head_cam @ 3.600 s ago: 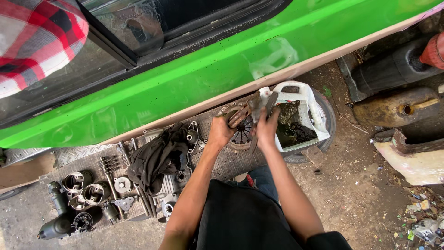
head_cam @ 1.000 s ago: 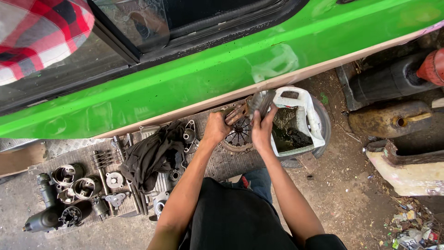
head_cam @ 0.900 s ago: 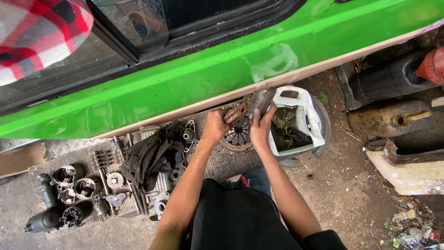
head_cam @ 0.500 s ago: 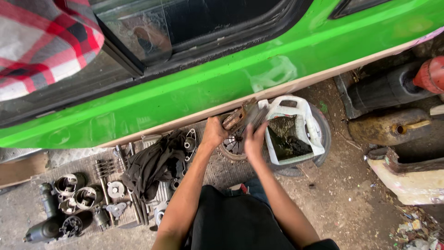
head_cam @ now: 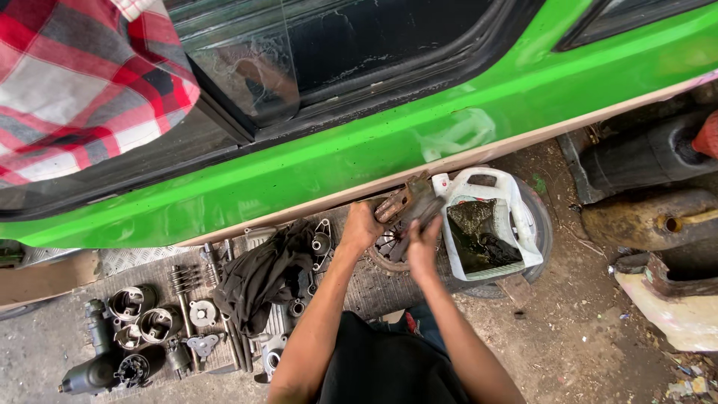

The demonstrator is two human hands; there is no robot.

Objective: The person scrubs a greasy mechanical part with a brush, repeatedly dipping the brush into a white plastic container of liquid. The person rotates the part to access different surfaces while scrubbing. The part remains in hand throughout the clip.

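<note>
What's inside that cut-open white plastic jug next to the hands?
The cut-open white jug holds a dark, oily-looking mass, possibly a soaked rag or sludge; which one cannot be told. Whatever lies beneath it, and the jug's bottom, is covered. The right hand is beside the jug.

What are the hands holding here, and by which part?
Both hands grip one rusty metal part: left hand at its lower left end, right hand under its right side.
</note>
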